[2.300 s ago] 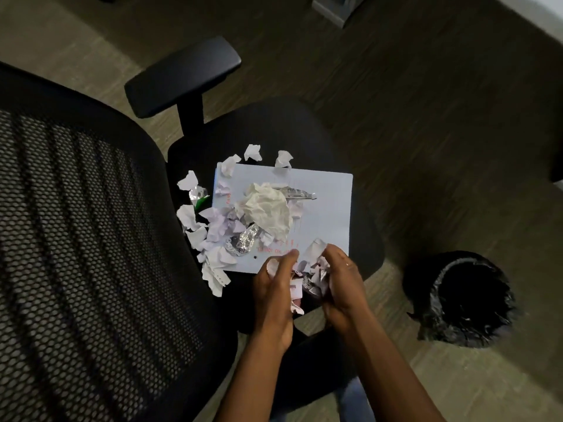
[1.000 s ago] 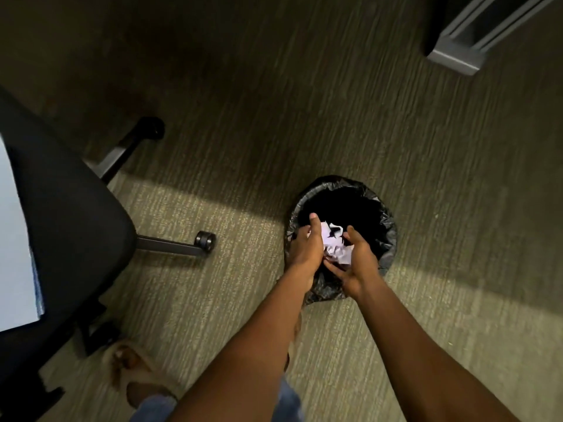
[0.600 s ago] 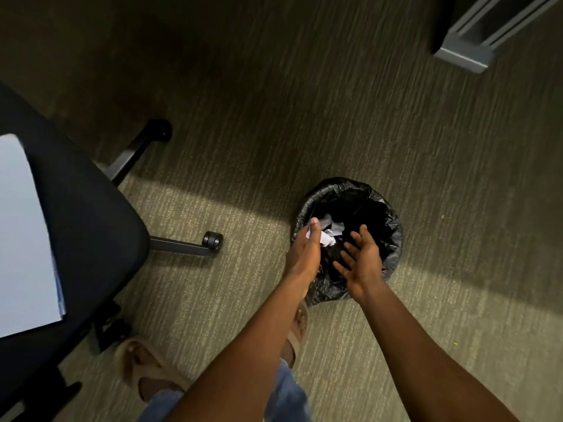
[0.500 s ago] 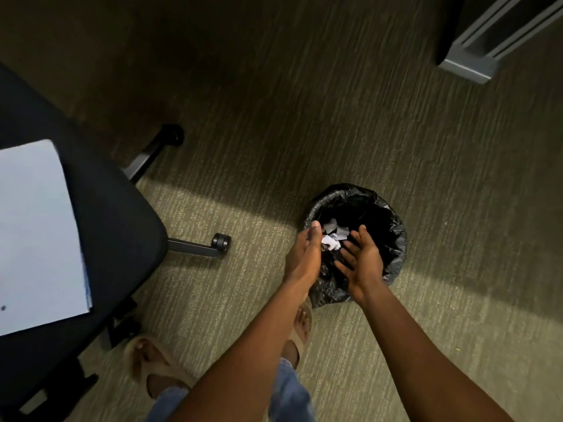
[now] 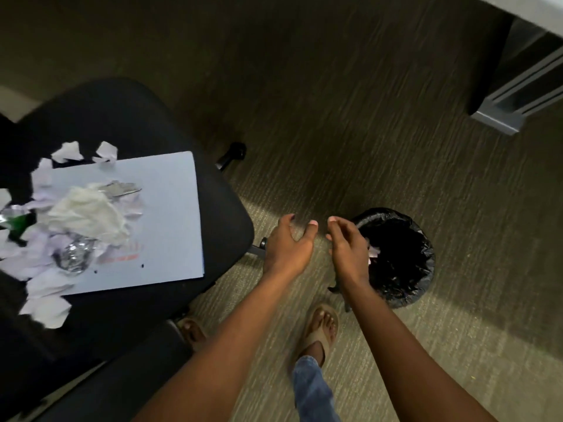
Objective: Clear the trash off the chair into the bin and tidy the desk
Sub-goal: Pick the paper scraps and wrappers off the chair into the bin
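Observation:
A black office chair (image 5: 222, 226) at the left carries a white sheet of paper (image 5: 170, 214). On and around the sheet lies a heap of trash: torn paper scraps (image 5: 45, 306), a crumpled tissue (image 5: 88, 213), a foil ball (image 5: 73, 254) and a green wrapper (image 5: 18, 222). A small bin with a black liner (image 5: 405, 239) stands on the floor at the right, with a paper scrap (image 5: 374, 252) visible inside. My left hand (image 5: 288, 243) hovers open between chair and bin. My right hand (image 5: 348, 243) is open beside the bin's left rim, holding nothing.
Carpet floor (image 5: 335, 102) lies all around. A grey desk leg and frame (image 5: 511, 108) stand at the upper right. A chair caster (image 5: 234, 152) sticks out behind the seat. My sandalled foot (image 5: 321, 328) is on the floor just below my hands.
Both hands let the paper scraps drop into the bin, then drew back left, empty. The view swung left, so the chair's trash heap is back in sight.

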`<state>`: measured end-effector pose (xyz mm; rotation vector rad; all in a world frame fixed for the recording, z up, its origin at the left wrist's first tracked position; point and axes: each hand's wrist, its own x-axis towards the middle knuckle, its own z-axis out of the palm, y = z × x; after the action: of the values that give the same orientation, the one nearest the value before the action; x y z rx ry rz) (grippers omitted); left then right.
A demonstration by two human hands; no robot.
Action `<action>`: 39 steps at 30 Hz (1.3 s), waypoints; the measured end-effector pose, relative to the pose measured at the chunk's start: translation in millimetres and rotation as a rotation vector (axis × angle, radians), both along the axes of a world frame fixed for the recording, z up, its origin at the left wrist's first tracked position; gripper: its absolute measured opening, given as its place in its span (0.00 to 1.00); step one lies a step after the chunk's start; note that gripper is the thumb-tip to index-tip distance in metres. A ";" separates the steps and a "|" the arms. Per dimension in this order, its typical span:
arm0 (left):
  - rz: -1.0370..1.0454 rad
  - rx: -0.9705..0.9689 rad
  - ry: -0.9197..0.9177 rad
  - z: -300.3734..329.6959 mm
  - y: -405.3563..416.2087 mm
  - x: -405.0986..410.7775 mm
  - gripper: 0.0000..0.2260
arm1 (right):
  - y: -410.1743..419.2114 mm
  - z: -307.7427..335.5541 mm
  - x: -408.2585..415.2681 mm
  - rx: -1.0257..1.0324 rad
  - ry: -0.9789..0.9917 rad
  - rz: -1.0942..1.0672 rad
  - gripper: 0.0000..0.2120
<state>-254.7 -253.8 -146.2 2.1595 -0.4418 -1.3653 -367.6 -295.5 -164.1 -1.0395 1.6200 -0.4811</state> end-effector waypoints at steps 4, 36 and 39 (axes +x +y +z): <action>-0.013 -0.052 -0.054 35.7 27.0 55.3 0.27 | 27.3 19.1 47.7 -0.047 -0.028 0.137 0.10; 0.607 0.382 -0.574 -28.0 233.7 251.1 0.27 | 185.4 47.8 287.0 -0.231 0.035 0.817 0.12; 0.742 0.323 -0.614 -28.6 232.9 251.6 0.20 | 185.9 45.2 285.1 -0.204 0.057 0.816 0.12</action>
<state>-3.0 -20.9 -174.8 2.5928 0.3826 -0.3726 -82.5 -109.6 -119.0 -1.7539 1.0678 -0.0577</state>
